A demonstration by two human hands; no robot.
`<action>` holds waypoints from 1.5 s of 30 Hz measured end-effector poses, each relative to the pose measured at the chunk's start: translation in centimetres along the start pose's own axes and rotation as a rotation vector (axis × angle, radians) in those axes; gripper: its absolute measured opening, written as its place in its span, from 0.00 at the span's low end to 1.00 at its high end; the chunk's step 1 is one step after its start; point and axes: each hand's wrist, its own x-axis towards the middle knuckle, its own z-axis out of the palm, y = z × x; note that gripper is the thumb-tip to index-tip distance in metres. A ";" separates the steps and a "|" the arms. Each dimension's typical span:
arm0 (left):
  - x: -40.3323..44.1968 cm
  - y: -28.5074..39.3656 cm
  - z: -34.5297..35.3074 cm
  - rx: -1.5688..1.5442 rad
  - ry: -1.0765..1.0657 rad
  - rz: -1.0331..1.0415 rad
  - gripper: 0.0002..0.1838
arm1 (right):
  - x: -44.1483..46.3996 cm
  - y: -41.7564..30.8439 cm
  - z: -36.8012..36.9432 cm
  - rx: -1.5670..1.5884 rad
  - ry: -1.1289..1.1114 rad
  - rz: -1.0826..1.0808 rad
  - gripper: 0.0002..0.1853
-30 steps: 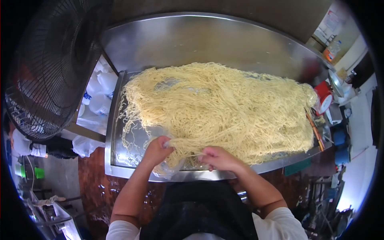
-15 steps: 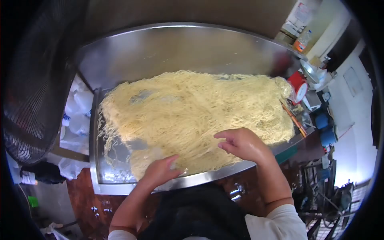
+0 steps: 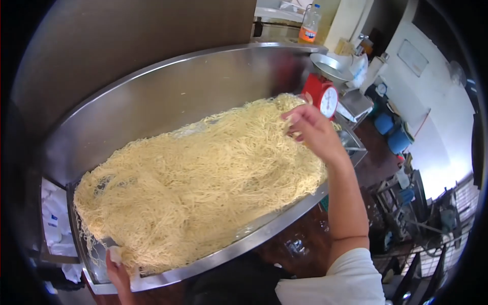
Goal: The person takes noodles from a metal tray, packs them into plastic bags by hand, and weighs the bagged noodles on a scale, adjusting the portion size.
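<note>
A big, wide heap of thin yellow noodles (image 3: 203,173) lies on a shiny metal tabletop (image 3: 213,262) with a raised edge. The heap runs from the near left corner up to the far right end, and a tall metal wall (image 3: 168,96) stands behind it. The left hand (image 3: 119,272) is down at the near left corner, close to the edge and right beside the noodles. A small pale lump (image 3: 116,255) is at its fingers, but I cannot tell if they are clamped on it. The right hand (image 3: 311,129) is up at the far right end of the heap, with its fingers bent and pointing left. Its thumb and fingers are close to each other, but I cannot tell if they pinch anything or if they touch the noodles below. Just past that hand is a red scale (image 3: 314,91) with a round white dial (image 3: 329,101) and a silver pan (image 3: 333,67) on top. Farther back stands a bottle (image 3: 310,25) with orange at the bottom. Blue tubs (image 3: 400,141) are off to the right.
</note>
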 end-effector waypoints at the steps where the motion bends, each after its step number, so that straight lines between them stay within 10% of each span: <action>1: -0.4 -0.5 -0.5 0.033 0.019 -0.035 0.26 | 1.0 0.6 -1.9 0.032 0.051 0.035 0.09; 9: 0.5 -5.9 -5.8 -0.138 0.089 -0.342 0.17 | 7.6 18.6 -15.3 -0.105 0.626 0.263 0.11; 16: 0.3 -2.2 -8.2 -0.266 0.135 -0.626 0.18 | 7.6 27.0 -17.0 0.348 0.584 0.611 0.13; 19: 1.1 -2.0 -8.4 -0.293 0.159 -0.532 0.21 | 7.9 31.7 -17.3 -0.221 0.401 0.594 0.16; 20: 1.3 -2.7 -9.1 0.145 0.086 -0.130 0.22 | 9.4 37.3 -19.8 -0.435 0.200 0.456 0.15; 22: 2.8 1.5 -10.2 0.372 -0.003 -0.201 0.22 | 9.8 31.9 -15.3 -0.509 0.102 0.401 0.18; 29: 6.5 14.2 -11.3 -0.527 0.218 -0.647 0.13 | 4.2 8.9 12.9 -0.190 -0.380 0.023 0.29; 33: 6.4 14.7 -12.9 -0.842 0.146 -0.681 0.14 | -6.7 -1.9 28.8 -0.240 -0.917 -0.616 0.37; 36: 5.5 14.3 -13.6 -1.019 0.168 -0.682 0.16 | -13.6 -3.0 39.4 -0.143 -0.734 -0.835 0.39; 41: 1.4 6.8 -16.3 -1.030 0.298 -0.642 0.18 | -15.5 0.4 46.5 -0.107 -1.132 -0.273 0.20; 45: -1.7 3.0 -15.8 -1.092 -0.208 -0.673 0.32 | -14.8 -5.2 45.2 0.183 -1.087 -0.187 0.11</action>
